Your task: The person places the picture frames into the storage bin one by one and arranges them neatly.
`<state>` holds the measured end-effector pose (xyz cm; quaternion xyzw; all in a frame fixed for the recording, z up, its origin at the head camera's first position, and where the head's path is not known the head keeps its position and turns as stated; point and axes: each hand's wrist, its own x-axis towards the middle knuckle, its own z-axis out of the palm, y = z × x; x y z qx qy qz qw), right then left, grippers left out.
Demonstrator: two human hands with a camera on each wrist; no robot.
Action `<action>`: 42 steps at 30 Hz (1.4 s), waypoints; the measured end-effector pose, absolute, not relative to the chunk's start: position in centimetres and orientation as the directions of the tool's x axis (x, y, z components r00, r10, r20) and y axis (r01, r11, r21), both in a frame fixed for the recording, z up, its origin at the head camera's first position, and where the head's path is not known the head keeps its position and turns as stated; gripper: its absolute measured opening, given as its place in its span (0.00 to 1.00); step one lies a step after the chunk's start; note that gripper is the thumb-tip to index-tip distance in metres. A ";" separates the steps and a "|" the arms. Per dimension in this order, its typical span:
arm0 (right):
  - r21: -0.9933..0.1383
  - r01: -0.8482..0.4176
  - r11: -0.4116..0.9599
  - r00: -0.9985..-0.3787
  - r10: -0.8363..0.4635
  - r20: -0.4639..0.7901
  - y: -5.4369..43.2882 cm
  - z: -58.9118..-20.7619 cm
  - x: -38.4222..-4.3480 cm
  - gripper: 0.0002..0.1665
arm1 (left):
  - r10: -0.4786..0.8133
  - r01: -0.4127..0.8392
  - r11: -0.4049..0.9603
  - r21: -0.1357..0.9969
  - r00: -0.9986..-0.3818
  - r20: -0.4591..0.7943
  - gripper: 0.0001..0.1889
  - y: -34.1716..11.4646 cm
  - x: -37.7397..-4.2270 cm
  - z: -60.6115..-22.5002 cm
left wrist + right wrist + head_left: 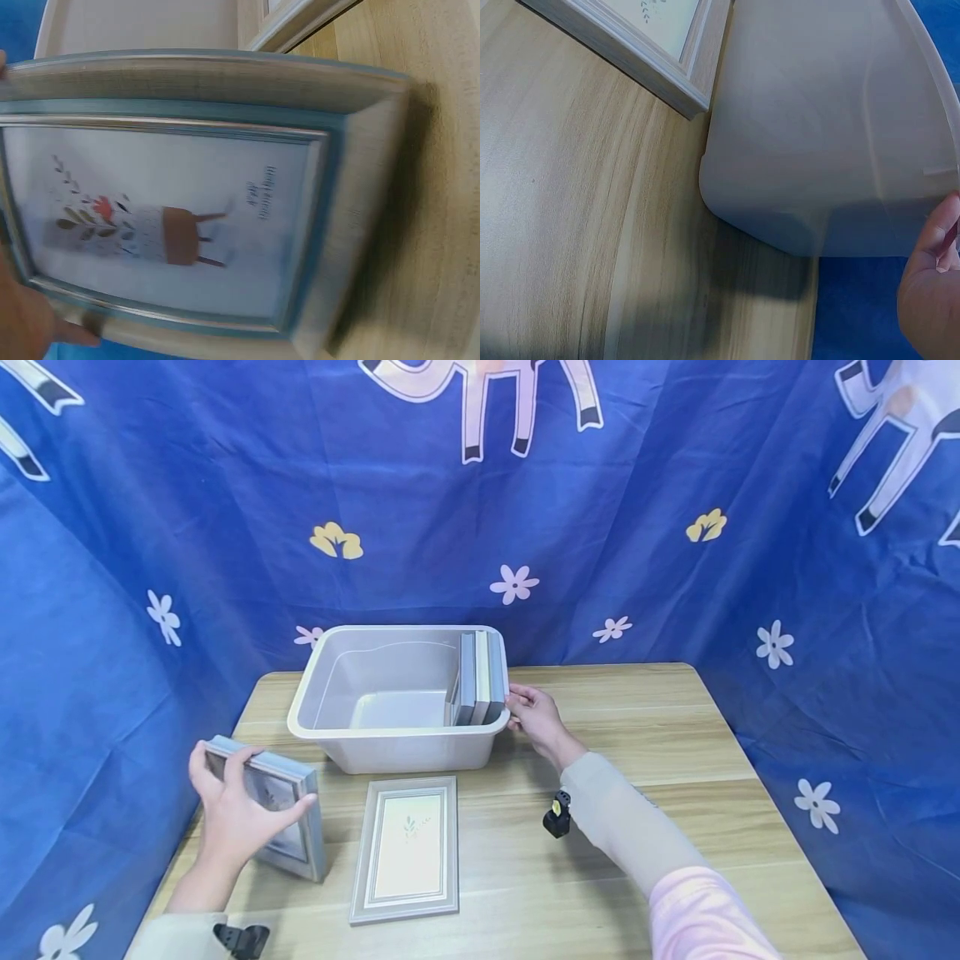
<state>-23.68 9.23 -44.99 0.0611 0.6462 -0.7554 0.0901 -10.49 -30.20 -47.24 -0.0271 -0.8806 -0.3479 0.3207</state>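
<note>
Bin (pixel 408 752) behind flat frame (pixel 408 860), both on table (pixel 622 718).

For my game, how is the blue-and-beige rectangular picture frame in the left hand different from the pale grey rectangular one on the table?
The blue-and-beige frame is held up in the left hand; the pale grey frame lies flat on the table. The blue-and-beige frame's picture has a red flower; the pale grey frame's shows a green sprig. Both are rectangular.
</note>
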 end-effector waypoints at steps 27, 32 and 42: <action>-0.967 0.210 -0.144 -0.977 -0.064 -0.203 9.1 -44.9 -23.7 0.21 | -0.017 0.581 0.717 0.384 -0.537 0.843 0.54 -31.5 -13.3 -39.9; -0.966 0.209 -0.152 -0.977 -0.066 -0.201 9.1 -44.9 -23.7 0.21 | 0.003 0.590 0.721 0.363 -0.527 0.850 0.54 -31.4 -13.6 -37.5; -0.964 0.210 -0.162 -0.977 -0.063 -0.202 9.2 -45.1 -23.7 0.21 | 0.017 0.614 0.728 0.306 -0.463 0.886 0.54 -31.1 -14.5 -33.0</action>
